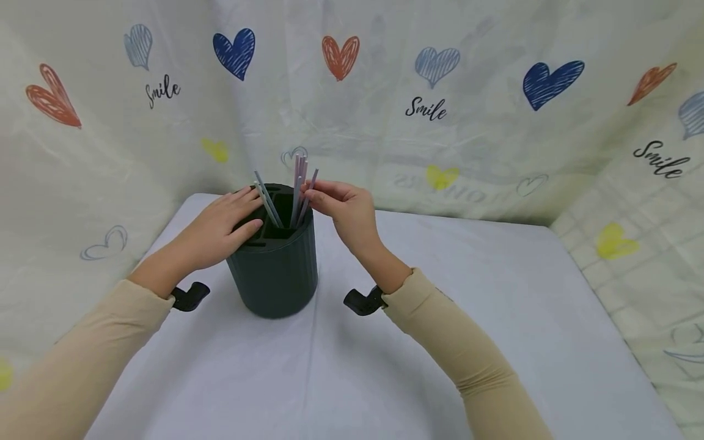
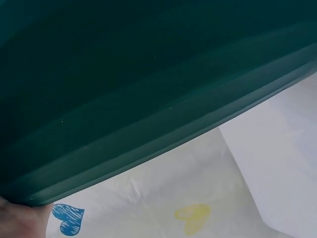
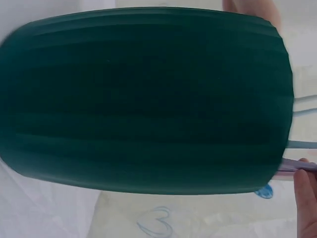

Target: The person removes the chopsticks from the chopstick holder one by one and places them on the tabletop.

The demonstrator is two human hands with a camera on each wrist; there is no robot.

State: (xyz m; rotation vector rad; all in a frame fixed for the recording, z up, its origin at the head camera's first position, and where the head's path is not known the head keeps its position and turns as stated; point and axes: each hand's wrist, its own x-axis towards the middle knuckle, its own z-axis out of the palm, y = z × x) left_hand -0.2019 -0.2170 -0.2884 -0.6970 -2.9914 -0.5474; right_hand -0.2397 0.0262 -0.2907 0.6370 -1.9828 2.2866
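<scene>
A dark green ribbed round holder [image 1: 275, 281] with divided compartments stands upright on the table. Thin pale blue straws [image 1: 267, 201] lean to the left in it, and a cluster of pinkish and bluish straws [image 1: 297, 192] rises at its right. My left hand [image 1: 222, 223] rests across the holder's left rim, fingers extended over the top and thumb toward the front. At the right rim, thumb and fingertips of my right hand [image 1: 346, 208] pinch a purplish straw [image 1: 311, 186], its lower end inside the holder. The right wrist view shows these fingertips [image 3: 304, 191] beside the purple straws [image 3: 297, 165].
A white cloth covers the table [image 1: 352, 366]. Behind and beside it hangs a pale curtain [image 1: 379, 140] printed with hearts and "Smile". A black wrist mount [image 1: 189, 296] sits at the left cuff, another black mount [image 1: 364, 302] at the right.
</scene>
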